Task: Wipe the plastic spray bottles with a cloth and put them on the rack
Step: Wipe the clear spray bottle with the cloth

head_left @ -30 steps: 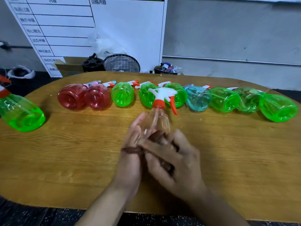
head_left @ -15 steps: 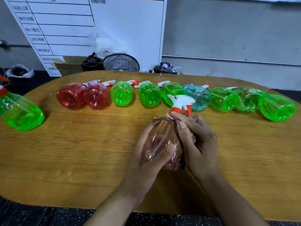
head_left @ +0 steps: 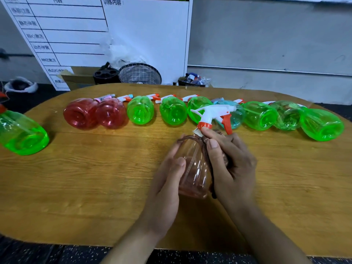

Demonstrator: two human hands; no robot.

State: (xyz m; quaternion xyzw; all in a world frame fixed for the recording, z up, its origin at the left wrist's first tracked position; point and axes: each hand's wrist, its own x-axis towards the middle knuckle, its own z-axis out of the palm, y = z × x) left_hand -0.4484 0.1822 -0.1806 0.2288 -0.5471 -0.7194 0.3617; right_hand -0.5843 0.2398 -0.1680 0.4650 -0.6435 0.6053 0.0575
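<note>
Table: a broad oval wooden table (head_left: 85, 187) fills the view, its near edge curving under both forearms.
Whiteboard: a white board (head_left: 133, 35) with a ruled chart leans against the grey wall behind the table's far left.
Bottle row: a line of spray bottles lies on its side along the far half of the table, bases facing the camera. From the left come two red bottles (head_left: 81, 113) touching each other, then green bottles (head_left: 140, 109), one pale blue bottle (head_left: 237, 113) partly hidden behind the held trigger, then more green ones running off to the right (nine in that row as far as I can count).
Lone green bottle: one more green bottle (head_left: 22, 137) lies well apart at the table's left edge.
Held bottle: and here's the action, a clear pinkish bottle (head_left: 194, 168) is up above the table's middle, neck tilted away from the camera, white and orange trigger head (head_left: 211, 115) on top.
Left hand: the left hand (head_left: 167, 180) cups the bottle's left flank, thumb laid across the front and fingers curved round the far side.
Right hand: the right hand (head_left: 226, 164) wraps the right flank and shoulder, gripping bottle and cloth together.
Cloth: a brown cloth (head_left: 204, 147) is bunched round the bottle's shoulder, pinned under the right fingers.
</note>
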